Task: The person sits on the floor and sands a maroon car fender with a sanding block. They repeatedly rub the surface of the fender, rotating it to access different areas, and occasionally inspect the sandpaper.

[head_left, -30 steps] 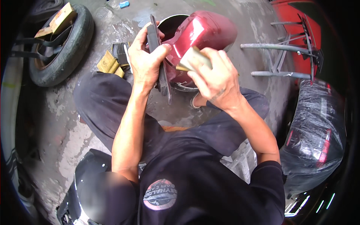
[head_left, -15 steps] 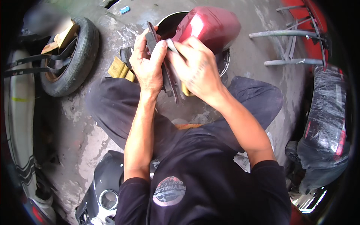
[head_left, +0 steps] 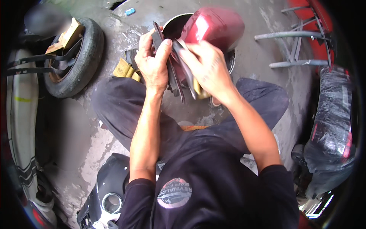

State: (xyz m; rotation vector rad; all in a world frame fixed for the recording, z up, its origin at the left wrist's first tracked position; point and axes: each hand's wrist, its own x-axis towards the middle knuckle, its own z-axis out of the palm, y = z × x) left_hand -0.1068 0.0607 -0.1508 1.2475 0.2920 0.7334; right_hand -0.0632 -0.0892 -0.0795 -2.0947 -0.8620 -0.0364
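My left hand [head_left: 154, 70] is closed round a long, thin, dark plastic part [head_left: 176, 78], held up on a slant between my knees. Its thumb presses on the part's upper section. Close beside it on the right, my right hand [head_left: 209, 66] pinches a dark grey, thin, bent sheet [head_left: 187, 70] that looks like sandpaper. That sheet lies along the part's right side; whether they touch I cannot tell. Beyond my hands, a glossy dark-red curved panel [head_left: 219, 28] rests over a round tub [head_left: 176, 18]. Something yellow shows below the sheet, partly hidden by my right hand.
A tyre [head_left: 97, 57] lies at the far left, near a long pale panel [head_left: 23, 110]. Yellow pieces [head_left: 124, 69] sit by my left knee. A black part [head_left: 110, 179] is at lower left. On the right are a metal stand [head_left: 289, 34] and a plastic-wrapped piece [head_left: 331, 114].
My right hand has shifted slightly right, and the dark face of the bent sheet now shows beside the part. My left hand keeps its hold. The whole view has shifted a little.
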